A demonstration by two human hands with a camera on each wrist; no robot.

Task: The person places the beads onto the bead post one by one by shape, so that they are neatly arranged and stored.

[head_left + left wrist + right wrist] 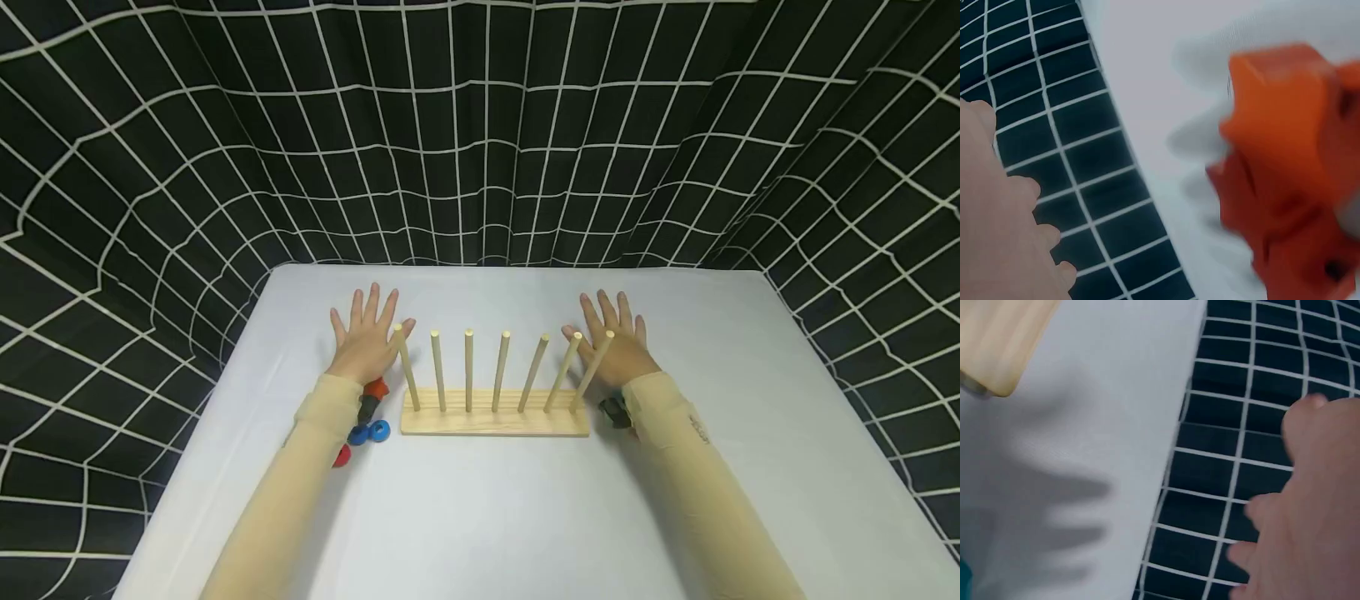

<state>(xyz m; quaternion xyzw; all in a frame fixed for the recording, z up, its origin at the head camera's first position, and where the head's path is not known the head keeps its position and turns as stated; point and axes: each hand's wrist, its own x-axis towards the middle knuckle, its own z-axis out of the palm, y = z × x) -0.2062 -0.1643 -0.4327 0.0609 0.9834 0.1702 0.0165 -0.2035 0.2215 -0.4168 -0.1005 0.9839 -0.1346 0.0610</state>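
Fingers spread, my left hand [363, 346] is palm down beyond the left end of a wooden peg rack [495, 423], holding nothing. Its thumb is close to the leftmost peg in the head view. My right hand [618, 354] is likewise spread at the rack's right end, partly behind the tilted pegs, and grips nothing. Beside my left wrist lie an orange-red piece [377, 388], a black piece [367, 409], blue rounded pieces [379, 430] and a red piece [342, 456]. The left wrist view shows an orange piece with pointed edges [1285, 112] above a red one [1291, 244].
A dark green piece [617, 412] lies by my right wrist, partly hidden by the sleeve. Several upright pegs [468, 371] stick up from the rack. The white table [487, 517] is bordered by a black curtain with a white grid [480, 125] at the back and sides.
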